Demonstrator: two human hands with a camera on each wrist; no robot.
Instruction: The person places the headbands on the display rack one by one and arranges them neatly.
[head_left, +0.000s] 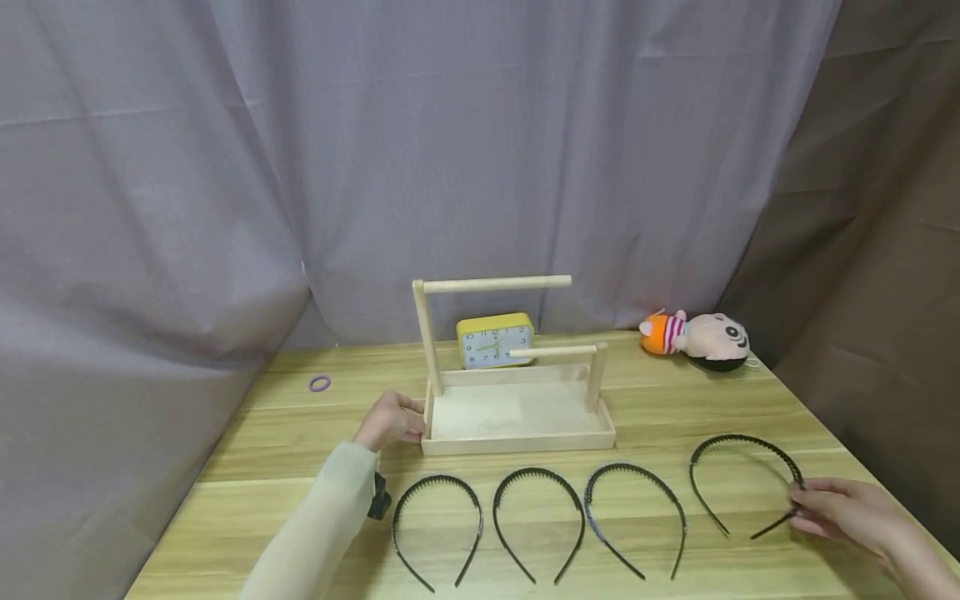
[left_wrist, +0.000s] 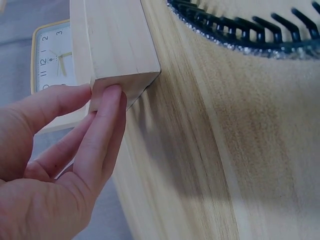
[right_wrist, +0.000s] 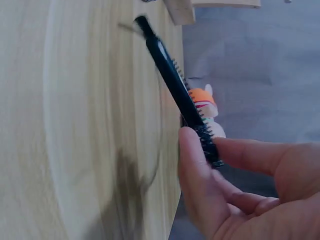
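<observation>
At the left end of a pale wooden tray (head_left: 517, 446) with two upright posts and bars, my left hand (head_left: 392, 419) holds the end wall. In the left wrist view the thumb lies at the rim and the fingertips press the outer face of the tray (left_wrist: 122, 40). On the right, my right hand (head_left: 847, 515) pinches one side of a black toothed headband (head_left: 738, 437). The right wrist view shows this headband (right_wrist: 172, 80) between thumb and fingers, raised off the table. Three more headbands, a left one (head_left: 438, 478), a middle one (head_left: 536, 472) and a right one (head_left: 633, 468), lie in front of the tray.
Behind the tray stands a yellow alarm clock (head_left: 495, 340). A plush doll (head_left: 693, 337) lies at the back right of the wooden table (head_left: 300, 450). Left of the tray is a purple ring (head_left: 319, 383). Grey curtains (head_left: 450, 150) hang behind the table.
</observation>
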